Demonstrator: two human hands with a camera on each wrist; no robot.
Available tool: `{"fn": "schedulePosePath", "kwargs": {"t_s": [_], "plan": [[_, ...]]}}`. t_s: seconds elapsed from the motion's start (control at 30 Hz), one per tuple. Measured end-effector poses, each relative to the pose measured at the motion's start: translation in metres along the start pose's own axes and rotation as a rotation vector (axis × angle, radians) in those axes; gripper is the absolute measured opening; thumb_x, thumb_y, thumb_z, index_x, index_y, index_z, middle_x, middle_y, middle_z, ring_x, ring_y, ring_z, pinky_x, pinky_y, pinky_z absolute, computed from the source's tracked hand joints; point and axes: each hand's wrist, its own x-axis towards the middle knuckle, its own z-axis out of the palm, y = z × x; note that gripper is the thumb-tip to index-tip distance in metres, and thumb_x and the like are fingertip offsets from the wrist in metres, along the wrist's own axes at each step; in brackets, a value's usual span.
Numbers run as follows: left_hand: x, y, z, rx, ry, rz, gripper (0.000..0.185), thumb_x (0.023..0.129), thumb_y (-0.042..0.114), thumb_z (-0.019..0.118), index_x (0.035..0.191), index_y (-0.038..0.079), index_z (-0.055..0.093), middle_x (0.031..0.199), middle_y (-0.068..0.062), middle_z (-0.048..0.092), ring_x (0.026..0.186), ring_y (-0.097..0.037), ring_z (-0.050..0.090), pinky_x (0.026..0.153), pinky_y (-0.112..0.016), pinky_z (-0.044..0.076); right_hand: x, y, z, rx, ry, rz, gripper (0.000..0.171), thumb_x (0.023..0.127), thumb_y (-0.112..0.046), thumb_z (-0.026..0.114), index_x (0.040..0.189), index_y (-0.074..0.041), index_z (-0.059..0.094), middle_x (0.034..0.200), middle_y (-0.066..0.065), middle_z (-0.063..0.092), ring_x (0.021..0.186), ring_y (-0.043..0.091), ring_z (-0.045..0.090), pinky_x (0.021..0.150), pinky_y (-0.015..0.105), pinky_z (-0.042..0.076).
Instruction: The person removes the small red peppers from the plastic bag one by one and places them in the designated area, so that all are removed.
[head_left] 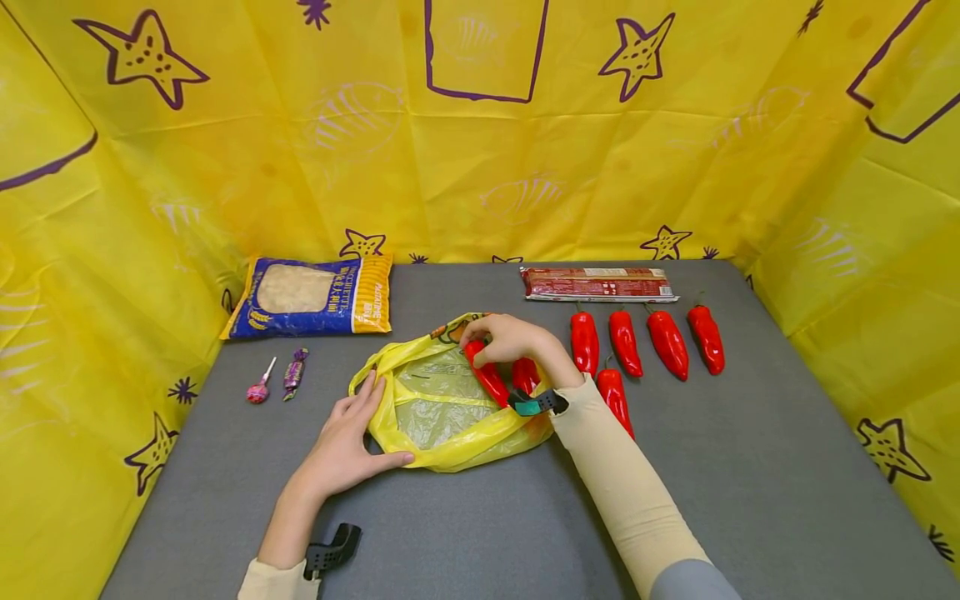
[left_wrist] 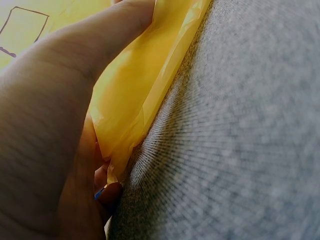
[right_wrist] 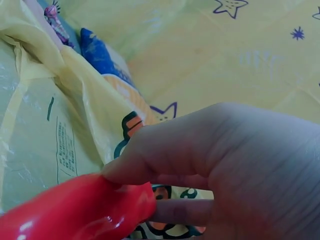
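A red pepper (head_left: pixel 487 377) is lying slantwise over the mouth of a yellow plastic bag (head_left: pixel 442 408), which is sitting near the middle of the grey table (head_left: pixel 750 467). The right hand (head_left: pixel 510 337) is pinching the pepper's far end between thumb and curled fingers; the right wrist view is showing the fingers (right_wrist: pixel 150 160) closing round the glossy red skin (right_wrist: pixel 75 212), with the bag's printed side just behind. A second pepper (head_left: pixel 525 373) is lying right beside the first, partly hidden under the right wrist, at the bag's right edge.

The left hand (head_left: pixel 348 442) is resting flat on the table at the bag's left side, fingers fairly straight and spread, thumb stretching along the near rim and fingertips touching the far-left rim. The left wrist view is showing the thumb (left_wrist: pixel 100 45) pressing against the yellow plastic (left_wrist: pixel 135 95) where it meets the table.

To the right, four more peppers (head_left: pixel 647 342) are lying in a row, with a fifth (head_left: pixel 615 398) just in front, beside the right forearm. Behind them a long red packet (head_left: pixel 597 283) is lying near the back wall. At the far left a blue and yellow packet (head_left: pixel 311 296) is lying, with a lollipop (head_left: pixel 258 387) and a wrapped sweet (head_left: pixel 294 372) in front of it.
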Motion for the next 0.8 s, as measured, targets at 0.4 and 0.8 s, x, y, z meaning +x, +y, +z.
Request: {"fn": "schedulePosePath", "kwargs": {"t_s": [0.4, 0.8], "plan": [[0.0005, 0.0000, 0.0006, -0.001, -0.002, -0.004, 0.130, 0.077, 0.072, 0.083, 0.172, 0.014, 0.016, 0.179, -0.008, 0.009, 0.147, -0.040, 0.031, 0.113, -0.071, 0.035, -0.0044, -0.0028, -0.0018, 0.072, 0.034, -0.043, 0.043, 0.091, -0.018, 0.077, 0.133, -0.014, 0.073, 0.134, 0.004, 0.070, 0.126, 0.027, 0.059, 0.110, 0.044, 0.047], [-0.0016, 0.0000, 0.0017, 0.002, 0.012, 0.008, 0.129, 0.077, 0.072, 0.083, 0.171, 0.013, 0.018, 0.179, -0.010, 0.012, 0.145, -0.040, 0.034, 0.112, -0.071, 0.036, -0.0096, -0.0046, -0.0028, 0.082, 0.037, -0.061, 0.047, 0.093, -0.021, 0.077, 0.140, -0.018, 0.071, 0.147, 0.004, 0.063, 0.134, 0.025, 0.055, 0.113, 0.045, 0.045]]}}
